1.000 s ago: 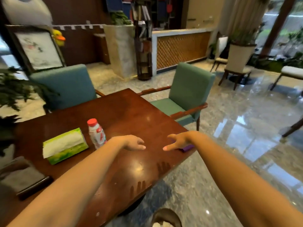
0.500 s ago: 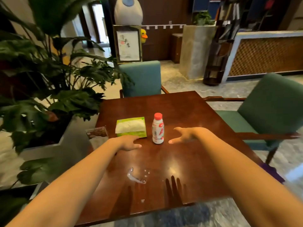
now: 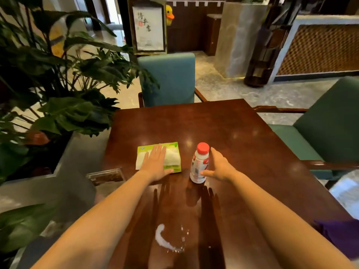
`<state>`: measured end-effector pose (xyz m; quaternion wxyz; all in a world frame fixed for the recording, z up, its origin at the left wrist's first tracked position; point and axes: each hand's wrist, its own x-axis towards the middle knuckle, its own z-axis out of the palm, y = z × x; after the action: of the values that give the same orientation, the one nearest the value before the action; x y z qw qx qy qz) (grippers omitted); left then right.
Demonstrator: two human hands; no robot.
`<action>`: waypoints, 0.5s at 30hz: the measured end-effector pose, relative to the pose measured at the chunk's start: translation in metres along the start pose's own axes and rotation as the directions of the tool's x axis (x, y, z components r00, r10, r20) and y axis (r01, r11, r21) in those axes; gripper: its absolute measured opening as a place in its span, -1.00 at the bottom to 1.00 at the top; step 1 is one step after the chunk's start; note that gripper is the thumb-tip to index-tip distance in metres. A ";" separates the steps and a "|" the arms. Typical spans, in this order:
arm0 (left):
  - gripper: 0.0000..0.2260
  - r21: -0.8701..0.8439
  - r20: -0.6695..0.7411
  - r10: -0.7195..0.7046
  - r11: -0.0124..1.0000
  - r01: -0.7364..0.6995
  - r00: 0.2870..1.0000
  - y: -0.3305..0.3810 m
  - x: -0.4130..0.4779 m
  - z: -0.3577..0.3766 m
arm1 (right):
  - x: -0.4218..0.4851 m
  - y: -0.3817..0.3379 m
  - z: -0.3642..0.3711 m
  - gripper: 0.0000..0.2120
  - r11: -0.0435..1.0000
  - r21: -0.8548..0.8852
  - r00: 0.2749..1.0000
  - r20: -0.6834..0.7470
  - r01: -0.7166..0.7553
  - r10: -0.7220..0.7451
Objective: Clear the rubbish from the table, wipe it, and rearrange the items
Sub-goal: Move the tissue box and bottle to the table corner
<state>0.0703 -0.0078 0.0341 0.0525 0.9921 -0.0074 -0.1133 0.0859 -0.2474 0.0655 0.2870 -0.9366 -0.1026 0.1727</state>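
The left hand (image 3: 155, 166) has its fingers (image 3: 158, 152) straight and released, laid flat on the tissue pack (image 3: 172, 155). The pack's green edge shows ahead of and to the right of them. The right hand (image 3: 220, 166) is spread and released, grasping nothing. The red-capped bottle (image 3: 200, 166) stands upright just left of its fingers, between both hands. The thumb tip is at the bottle's lower body, but contact cannot be confirmed. Both items sit on the counter (image 3: 242, 133). A white spill (image 3: 164, 239) lies behind the fingers, between the forearms. A purple cloth (image 3: 342, 235) lies at the near right edge.
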 end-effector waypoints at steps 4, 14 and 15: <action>-0.07 0.164 -0.037 0.096 0.982 -0.089 0.995 -0.003 0.041 0.010 | 0.032 0.019 0.018 -0.02 0.982 0.187 0.999 -0.053 0.007 0.003; 0.19 0.087 0.062 0.049 0.995 -0.054 0.997 -0.010 0.095 0.020 | 0.049 0.034 0.042 -0.41 0.895 0.447 0.998 -0.057 0.010 0.017; 0.19 0.093 0.069 0.050 0.994 -0.056 0.996 -0.011 0.097 0.021 | 0.049 0.036 0.043 -0.42 0.889 0.457 0.997 -0.070 0.018 0.015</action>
<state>0.1605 -0.0014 -0.0092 0.0079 0.9886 -0.0409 -0.1444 0.1181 -0.2406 -0.0013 0.5031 -0.8482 -0.0494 0.1583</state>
